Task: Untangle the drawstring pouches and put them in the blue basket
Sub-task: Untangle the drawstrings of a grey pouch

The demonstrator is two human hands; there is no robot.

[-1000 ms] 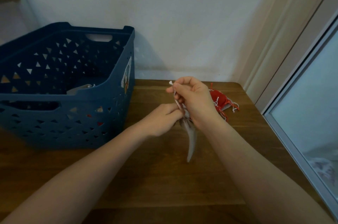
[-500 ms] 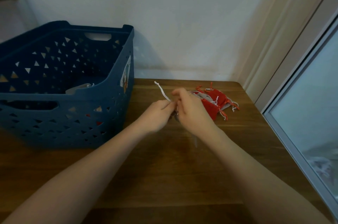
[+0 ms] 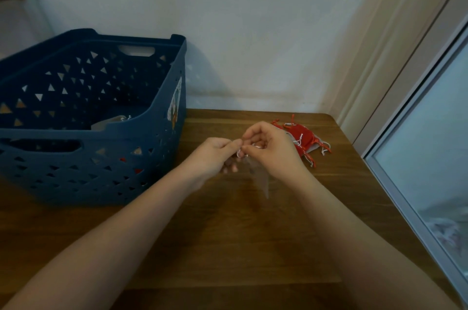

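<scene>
Head view showed us both hands meeting over the middle of the wooden counter [image 3: 228,233]. Our left hand [image 3: 215,155] had its fingers curled, thumb and forefinger pinching a white drawstring [image 3: 239,153] at the spot where the two hands touched. Our right hand [image 3: 271,150] was curled too, its fingertips pinching the same white cord from the other side. Below that pinch hung a grey pouch [image 3: 260,178], narrow and blurred (we could not make out its outline well), its tip pointing down toward the counter; whether it touched the wood we could not tell.

Just beyond our right hand, near the counter's far right corner, lay a small heap of red pouches [image 3: 304,138] with a grey one partly under them, their red and white cords tangled and splayed over the wood. Part of that heap was hidden behind our right hand.

On the far left part of the counter stood the blue basket [image 3: 162,157], its walls pierced with triangular holes and a sticker on its right end. Inside it we saw a pale grey pouch [image 3: 109,122] lying on the bottom, and specks of red showed through the holes in the near wall.
</scene>
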